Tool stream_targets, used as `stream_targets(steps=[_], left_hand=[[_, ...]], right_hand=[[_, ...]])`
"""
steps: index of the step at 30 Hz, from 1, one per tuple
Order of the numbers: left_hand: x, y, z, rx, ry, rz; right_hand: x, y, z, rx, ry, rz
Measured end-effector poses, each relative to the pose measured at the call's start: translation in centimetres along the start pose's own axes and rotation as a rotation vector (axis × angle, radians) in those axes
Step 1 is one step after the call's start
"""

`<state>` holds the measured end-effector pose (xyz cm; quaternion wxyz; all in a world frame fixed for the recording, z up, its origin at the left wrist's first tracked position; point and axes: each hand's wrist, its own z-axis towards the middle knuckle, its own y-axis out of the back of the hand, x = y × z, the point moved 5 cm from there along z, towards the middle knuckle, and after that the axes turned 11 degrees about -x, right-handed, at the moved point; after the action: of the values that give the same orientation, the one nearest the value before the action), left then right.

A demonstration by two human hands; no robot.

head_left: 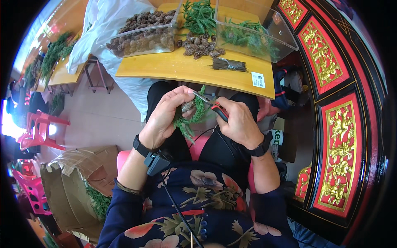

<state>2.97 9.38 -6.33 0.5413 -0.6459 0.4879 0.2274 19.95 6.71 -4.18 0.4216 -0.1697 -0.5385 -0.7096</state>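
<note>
Over my lap, my left hand (165,110) is closed on a green artificial pine sprig (187,129) with a brown pine cone (187,106) among its needles. My right hand (240,123) grips pliers (221,111) with red and black handles. The plier jaws reach the top of the sprig, right by my left fingertips. Whether the jaws have closed on a stem or wire is too small to tell. Just beyond, on the yellow table (165,68), lie loose pine cones (199,48) and a bundle of thin dark wires (228,64).
A clear bin (142,28) of pine cones stands at the table's far left. A second clear bin (285,44) holds green sprigs at right, with more sprigs (199,17) between. A cardboard box (66,198) sits lower left. Red-and-gold carved panels (339,153) line the right side.
</note>
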Motion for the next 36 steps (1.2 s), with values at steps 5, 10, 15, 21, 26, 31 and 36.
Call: stream_targets(steps=[5, 10, 15, 21, 26, 31, 36], left_hand=[[-0.8, -0.1, -0.4, -0.005, -0.100, 0.046], [-1.8, -1.3, -1.5, -0.139, -0.363, 0.306], [-2.3, -2.2, -1.8, -0.117, -0.406, 0.236], [-3.3, -2.2, -1.2, -0.010, -0.279, 0.319], [-4.2, -2.4, -2.5, -0.051, -0.356, 0.258], [-6.1, -0.4, -3.4, -0.218, -0.457, 0.217], [-6.8, 0.3, -3.7, -0.174, -0.400, 0.263]], right_hand=[[0.3, 0.3, 0.1, 0.056, -0.082, 0.060], [0.1, 0.1, 0.2, 0.035, -0.154, 0.176], [0.9, 1.0, 0.4, 0.012, -0.204, 0.151], [2.2, 3.1, 1.0, -0.152, -0.063, 0.010], [3.5, 4.2, 1.5, -0.136, -0.081, 0.009], [3.8, 9.9, 6.9, -0.336, -0.243, -0.030], [-0.4, 16.4, 14.5, -0.546, -0.287, -0.342]])
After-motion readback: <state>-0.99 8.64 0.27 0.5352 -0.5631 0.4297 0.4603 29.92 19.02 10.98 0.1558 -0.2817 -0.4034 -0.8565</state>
